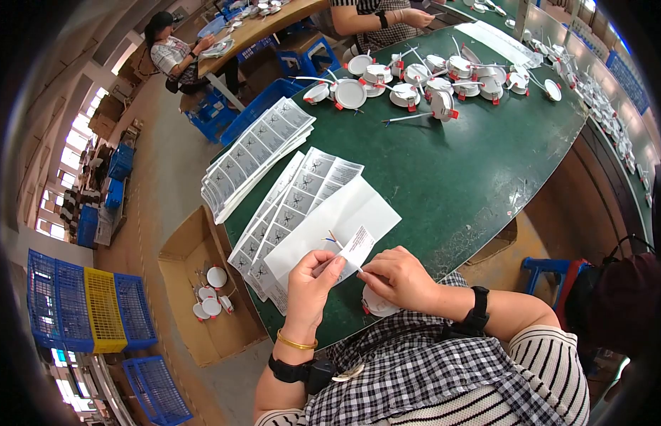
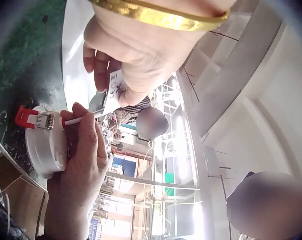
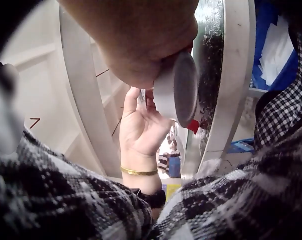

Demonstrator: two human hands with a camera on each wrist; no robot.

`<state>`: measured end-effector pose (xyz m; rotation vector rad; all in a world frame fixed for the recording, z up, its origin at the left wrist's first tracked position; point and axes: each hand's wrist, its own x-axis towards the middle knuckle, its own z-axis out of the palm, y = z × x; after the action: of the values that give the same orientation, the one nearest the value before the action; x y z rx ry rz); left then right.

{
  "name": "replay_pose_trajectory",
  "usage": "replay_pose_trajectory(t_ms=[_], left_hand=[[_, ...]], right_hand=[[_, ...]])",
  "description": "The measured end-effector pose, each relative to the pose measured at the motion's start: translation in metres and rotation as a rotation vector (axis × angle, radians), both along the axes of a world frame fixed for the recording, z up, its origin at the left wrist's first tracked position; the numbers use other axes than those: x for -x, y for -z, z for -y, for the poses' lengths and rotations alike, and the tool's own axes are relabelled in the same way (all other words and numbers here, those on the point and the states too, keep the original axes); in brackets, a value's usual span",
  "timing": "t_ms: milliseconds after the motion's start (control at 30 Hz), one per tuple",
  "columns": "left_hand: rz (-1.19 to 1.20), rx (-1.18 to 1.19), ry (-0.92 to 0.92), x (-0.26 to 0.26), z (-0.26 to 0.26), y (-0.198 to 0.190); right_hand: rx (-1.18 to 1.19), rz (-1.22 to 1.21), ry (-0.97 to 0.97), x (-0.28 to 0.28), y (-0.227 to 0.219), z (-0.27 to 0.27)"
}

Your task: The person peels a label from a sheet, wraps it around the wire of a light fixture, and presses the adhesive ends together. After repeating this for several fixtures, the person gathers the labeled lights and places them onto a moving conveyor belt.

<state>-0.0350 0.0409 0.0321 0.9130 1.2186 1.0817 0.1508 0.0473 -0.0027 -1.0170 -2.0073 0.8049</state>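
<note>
Looks to me like a label going round a lamp's lead. Left hand [image 1: 310, 282] has the small white printed paper label [image 1: 359, 246] pinched between thumb and fingers. Right hand [image 1: 400, 275] is pinching the thin white cable [image 2: 77, 120] just beside the round white lamp body with the red spring clip [image 2: 43, 150]. That lamp sits below the right hand, near the bench [image 1: 479, 177] edge; can't tell if it's resting on anything or hanging off the lead.

Tips, fwiw: I'd keep the right hand's pinch close to the lamp so the cable stays straight and doesn't twist. Line the label up square before it sticks, then press the halves together from the cable outward, edges matched. Keep the print facing out, and keep the sticky side off the bare-looking coloured wire ends [image 1: 332, 239] just past the left hand's fingertips. Don't tug, or the lamp may swing.

The blank white sheet [image 1: 377, 206] and the grey-and-white printed sheets [image 1: 302, 190] lie just beyond the left hand, so watch your wrist doesn't drag them.
</note>
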Motion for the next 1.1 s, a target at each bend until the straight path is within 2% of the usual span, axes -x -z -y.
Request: replay_pose_trajectory(t_ms=[1100], left_hand=[[-0.012, -0.020, 0.028, 0.0028, -0.0037, 0.0020]], right_hand=[[-0.003, 0.005, -0.001, -0.0015, -0.0010, 0.0008]])
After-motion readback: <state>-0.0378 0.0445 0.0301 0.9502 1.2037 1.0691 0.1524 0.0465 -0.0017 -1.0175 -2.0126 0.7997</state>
